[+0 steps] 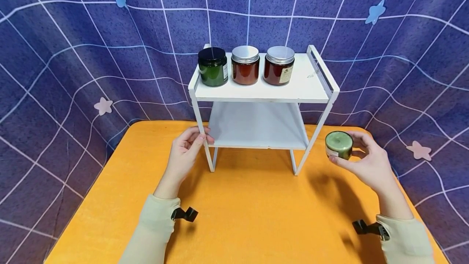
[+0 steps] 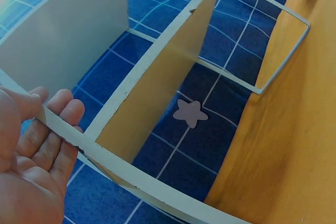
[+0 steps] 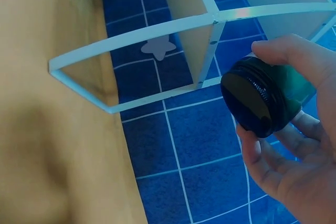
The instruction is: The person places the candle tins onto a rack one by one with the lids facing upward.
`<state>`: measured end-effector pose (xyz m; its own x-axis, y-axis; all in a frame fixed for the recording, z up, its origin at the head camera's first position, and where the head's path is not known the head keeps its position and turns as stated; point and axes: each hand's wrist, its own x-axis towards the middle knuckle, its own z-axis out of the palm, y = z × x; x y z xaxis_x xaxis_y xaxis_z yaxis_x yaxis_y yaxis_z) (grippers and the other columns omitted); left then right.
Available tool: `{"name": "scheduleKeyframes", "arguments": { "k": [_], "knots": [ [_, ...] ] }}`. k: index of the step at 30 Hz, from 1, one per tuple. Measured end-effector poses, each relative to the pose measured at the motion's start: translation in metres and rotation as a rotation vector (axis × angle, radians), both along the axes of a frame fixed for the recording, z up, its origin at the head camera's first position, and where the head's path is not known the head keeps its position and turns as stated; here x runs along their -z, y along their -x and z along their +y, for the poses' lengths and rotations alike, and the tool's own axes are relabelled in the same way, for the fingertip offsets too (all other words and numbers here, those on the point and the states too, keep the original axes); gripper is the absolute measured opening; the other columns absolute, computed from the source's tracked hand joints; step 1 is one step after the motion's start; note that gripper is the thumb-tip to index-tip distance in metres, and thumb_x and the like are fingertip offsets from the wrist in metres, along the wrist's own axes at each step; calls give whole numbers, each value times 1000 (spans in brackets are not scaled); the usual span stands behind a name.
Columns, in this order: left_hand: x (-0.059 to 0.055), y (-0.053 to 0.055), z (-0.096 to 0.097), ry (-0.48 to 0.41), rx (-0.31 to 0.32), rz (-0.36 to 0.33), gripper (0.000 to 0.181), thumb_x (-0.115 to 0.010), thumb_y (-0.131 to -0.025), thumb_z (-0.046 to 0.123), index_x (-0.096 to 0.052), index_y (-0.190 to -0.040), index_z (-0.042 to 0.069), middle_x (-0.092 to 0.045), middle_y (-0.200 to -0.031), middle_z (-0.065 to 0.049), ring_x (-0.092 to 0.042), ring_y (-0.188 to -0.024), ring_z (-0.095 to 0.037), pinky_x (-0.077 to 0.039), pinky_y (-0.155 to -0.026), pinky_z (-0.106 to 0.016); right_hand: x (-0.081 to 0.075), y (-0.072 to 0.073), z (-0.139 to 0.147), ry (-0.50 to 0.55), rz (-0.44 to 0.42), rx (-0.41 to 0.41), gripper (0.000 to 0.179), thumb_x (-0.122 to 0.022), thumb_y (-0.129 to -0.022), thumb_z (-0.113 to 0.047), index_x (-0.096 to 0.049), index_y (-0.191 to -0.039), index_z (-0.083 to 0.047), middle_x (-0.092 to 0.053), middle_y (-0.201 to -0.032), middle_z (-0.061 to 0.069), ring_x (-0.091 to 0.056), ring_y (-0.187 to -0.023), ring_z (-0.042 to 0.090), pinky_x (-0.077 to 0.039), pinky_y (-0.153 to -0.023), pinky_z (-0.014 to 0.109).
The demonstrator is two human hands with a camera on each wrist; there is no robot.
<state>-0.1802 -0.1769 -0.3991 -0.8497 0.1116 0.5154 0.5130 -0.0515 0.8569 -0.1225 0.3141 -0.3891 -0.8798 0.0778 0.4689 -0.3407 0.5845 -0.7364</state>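
Note:
My right hand holds a green glass jar off the right side of a white two-tier shelf. The jar is turned over: its green base faces up, and its black lid points down in the right wrist view. My left hand grips the front left leg of the shelf near the lower tier, thumb on one side and fingers on the other. On the top tier stand a green jar with a black lid and two amber jars with silver lids.
The lower tier is a plain white board. The shelf stands at the back of a table with an orange cloth. Behind hangs a blue curtain with a grid pattern and stars.

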Motion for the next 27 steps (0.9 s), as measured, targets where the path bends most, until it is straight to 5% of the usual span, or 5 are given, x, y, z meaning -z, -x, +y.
{"name": "scheduleKeyframes", "arguments": {
  "k": [13,27],
  "knots": [
    [-1,0,0,4,-2,-6,22,-58,-112,3,-69,-126,-11,-80,-98,-8,-76,-95,-17,-59,-96,-28,-4,2,1,-2,-21,-5,84,-101,-69,5,-63,-143,-3,-65,-119,-17,-69,-93,-8,-53,-82,7],
    [0,0,0,-1,4,-10,21,-58,-112,2,-69,-126,-11,-80,-97,-7,-76,-94,-17,-59,-96,-28,-6,3,1,16,7,10,82,-100,-68,7,-64,-141,1,-69,-114,-18,-66,-104,-2,-51,-88,7]
  ]
}}
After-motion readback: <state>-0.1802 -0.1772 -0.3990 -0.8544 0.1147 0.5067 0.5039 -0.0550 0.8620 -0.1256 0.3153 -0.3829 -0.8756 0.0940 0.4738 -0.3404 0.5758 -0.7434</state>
